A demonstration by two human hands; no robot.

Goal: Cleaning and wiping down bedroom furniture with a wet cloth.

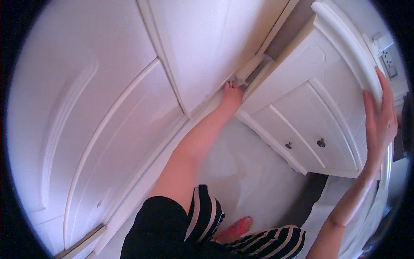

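My left hand (233,90) reaches down into the narrow gap between the white wardrobe (207,48) and a white bedside cabinet. Its fingers are on a crumpled, pale, thin piece (239,81), perhaps cloth or plastic, near the wardrobe's base; whether they grip it is hard to tell. At the right, my right hand (381,119) rests on the rounded top edge of the white cabinet (349,48), with thumb and fingers spread over it. The cabinet has a panelled front with small dark metal knobs (321,142).
Pale floor (239,155) lies between the furniture, with a foot in a red slipper (237,228) on it. Pale bedding (359,220) hangs at the lower right. A wall socket panel (389,63) sits behind the cabinet. The wardrobe's base rail (148,176) runs along the left.
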